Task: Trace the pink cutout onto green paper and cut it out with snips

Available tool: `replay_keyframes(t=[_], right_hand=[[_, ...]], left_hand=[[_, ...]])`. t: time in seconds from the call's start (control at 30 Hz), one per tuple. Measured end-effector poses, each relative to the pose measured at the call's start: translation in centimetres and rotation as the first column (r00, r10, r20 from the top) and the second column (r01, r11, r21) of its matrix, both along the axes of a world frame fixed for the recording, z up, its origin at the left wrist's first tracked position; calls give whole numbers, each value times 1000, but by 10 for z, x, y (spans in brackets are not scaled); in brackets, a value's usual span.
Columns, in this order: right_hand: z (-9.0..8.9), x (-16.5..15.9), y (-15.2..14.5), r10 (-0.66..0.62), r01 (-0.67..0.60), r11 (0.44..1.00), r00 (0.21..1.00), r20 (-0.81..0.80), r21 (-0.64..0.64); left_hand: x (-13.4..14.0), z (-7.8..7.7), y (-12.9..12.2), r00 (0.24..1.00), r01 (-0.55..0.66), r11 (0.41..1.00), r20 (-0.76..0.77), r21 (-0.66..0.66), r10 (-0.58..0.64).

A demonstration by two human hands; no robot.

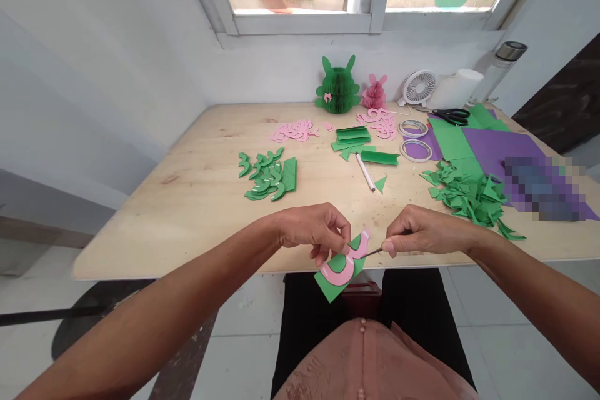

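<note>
In the left hand, pink cutout over green paper, edge pinched.

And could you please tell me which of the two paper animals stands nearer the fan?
The pink paper animal; it is smaller and stands between the fan and the green paper animal.

Pink cutout atop green paper
</note>
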State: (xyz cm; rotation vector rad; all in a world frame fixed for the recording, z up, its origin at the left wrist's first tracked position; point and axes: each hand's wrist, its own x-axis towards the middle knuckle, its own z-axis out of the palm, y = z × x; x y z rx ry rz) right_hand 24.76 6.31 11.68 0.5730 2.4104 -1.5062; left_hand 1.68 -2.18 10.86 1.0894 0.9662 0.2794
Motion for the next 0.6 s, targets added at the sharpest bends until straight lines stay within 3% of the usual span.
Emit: replay_keyframes(t=[0.6], right_hand=[[3, 0, -2, -9, 10, 1000, 1000, 18, -16]], left_hand=[[0, 2, 1, 1000, 10, 1000, -20, 10, -10]])
